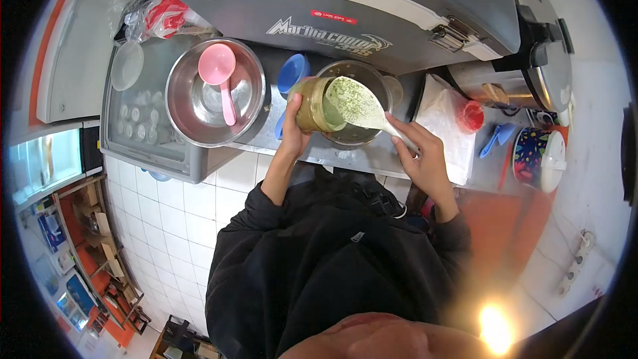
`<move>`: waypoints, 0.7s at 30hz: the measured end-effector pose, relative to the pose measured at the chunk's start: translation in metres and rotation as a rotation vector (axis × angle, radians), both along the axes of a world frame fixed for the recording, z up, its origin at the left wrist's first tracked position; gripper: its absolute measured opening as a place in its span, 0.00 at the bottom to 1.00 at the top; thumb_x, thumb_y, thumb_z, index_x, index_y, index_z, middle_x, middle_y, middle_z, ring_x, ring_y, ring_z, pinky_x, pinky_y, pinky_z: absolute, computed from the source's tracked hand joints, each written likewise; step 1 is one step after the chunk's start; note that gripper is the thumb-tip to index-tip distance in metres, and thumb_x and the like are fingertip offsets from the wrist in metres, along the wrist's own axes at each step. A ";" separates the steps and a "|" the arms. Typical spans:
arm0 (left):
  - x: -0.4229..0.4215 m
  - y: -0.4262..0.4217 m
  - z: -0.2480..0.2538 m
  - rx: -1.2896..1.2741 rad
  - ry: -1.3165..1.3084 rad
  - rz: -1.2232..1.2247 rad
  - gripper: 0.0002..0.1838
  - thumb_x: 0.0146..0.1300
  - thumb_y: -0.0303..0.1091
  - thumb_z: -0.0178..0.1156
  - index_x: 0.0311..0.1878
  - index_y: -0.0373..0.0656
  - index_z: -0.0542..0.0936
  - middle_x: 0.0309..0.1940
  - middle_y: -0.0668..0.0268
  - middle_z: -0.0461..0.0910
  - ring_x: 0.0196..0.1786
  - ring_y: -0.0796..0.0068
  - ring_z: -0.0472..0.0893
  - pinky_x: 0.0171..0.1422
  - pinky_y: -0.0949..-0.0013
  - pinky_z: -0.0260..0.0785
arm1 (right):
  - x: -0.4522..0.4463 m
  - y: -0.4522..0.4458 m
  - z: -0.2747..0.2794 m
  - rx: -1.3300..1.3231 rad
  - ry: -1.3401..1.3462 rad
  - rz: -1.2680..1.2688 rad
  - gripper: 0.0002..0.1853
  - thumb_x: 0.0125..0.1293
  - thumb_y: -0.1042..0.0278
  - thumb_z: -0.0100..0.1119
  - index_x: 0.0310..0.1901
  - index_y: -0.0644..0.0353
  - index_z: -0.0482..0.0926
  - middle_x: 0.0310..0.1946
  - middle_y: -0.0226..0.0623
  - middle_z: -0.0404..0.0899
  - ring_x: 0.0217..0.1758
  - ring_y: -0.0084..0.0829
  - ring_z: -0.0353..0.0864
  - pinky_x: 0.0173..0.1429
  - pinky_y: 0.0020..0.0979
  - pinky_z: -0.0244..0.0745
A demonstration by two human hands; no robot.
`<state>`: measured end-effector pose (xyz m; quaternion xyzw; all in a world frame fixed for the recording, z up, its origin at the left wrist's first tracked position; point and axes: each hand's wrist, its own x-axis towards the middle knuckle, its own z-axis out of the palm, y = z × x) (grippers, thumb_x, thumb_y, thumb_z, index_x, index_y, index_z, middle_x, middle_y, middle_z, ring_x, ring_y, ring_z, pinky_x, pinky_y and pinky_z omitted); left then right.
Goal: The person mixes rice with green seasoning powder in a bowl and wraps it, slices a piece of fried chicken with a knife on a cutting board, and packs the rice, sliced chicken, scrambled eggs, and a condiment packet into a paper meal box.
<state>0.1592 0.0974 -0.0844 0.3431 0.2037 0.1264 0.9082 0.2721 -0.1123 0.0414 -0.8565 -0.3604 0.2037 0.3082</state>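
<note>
My left hand [292, 129] is closed around a greenish see-through jar [310, 104], tilted with its mouth toward the right. In my right hand [424, 157] is the handle of a white serving spoon [357, 102], whose bowl is covered with green flecks. The spoon's bowl is at the jar's mouth; whether they touch I cannot tell. Both are above a metal pot [392, 83] on the counter, partly hidden by them. A blue cup [293, 70] stands just behind the jar.
A steel basin [181, 110] with a pink ladle [218, 66] stands left. Behind the pot is a large grey cooler box [372, 20]. On the right are a red cup [470, 117], a blue spoon [497, 138], a patterned container [530, 156] and a large steel pot [478, 83].
</note>
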 end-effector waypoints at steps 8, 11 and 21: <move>0.014 -0.012 -0.002 -0.062 -0.031 0.146 0.33 0.67 0.61 0.40 0.67 0.47 0.62 0.59 0.60 0.70 0.54 0.63 0.76 0.38 0.58 0.78 | -0.002 -0.009 -0.023 0.235 0.468 -0.217 0.19 0.66 0.71 0.56 0.58 0.63 0.75 0.52 0.41 0.79 0.49 0.23 0.76 0.56 0.26 0.68; 0.015 -0.011 -0.009 -0.142 -0.125 0.086 0.37 0.67 0.64 0.34 0.64 0.42 0.65 0.56 0.58 0.73 0.53 0.59 0.77 0.44 0.52 0.75 | -0.001 -0.012 -0.024 0.282 0.460 -0.244 0.19 0.66 0.70 0.56 0.58 0.64 0.75 0.49 0.38 0.80 0.44 0.20 0.75 0.52 0.25 0.70; 0.004 0.004 -0.023 -0.206 -0.186 0.186 0.41 0.63 0.70 0.32 0.63 0.44 0.65 0.53 0.56 0.74 0.48 0.55 0.79 0.34 0.50 0.76 | 0.020 -0.023 -0.066 0.262 0.465 -0.326 0.19 0.66 0.71 0.56 0.58 0.64 0.75 0.37 0.31 0.79 0.32 0.18 0.70 0.41 0.22 0.69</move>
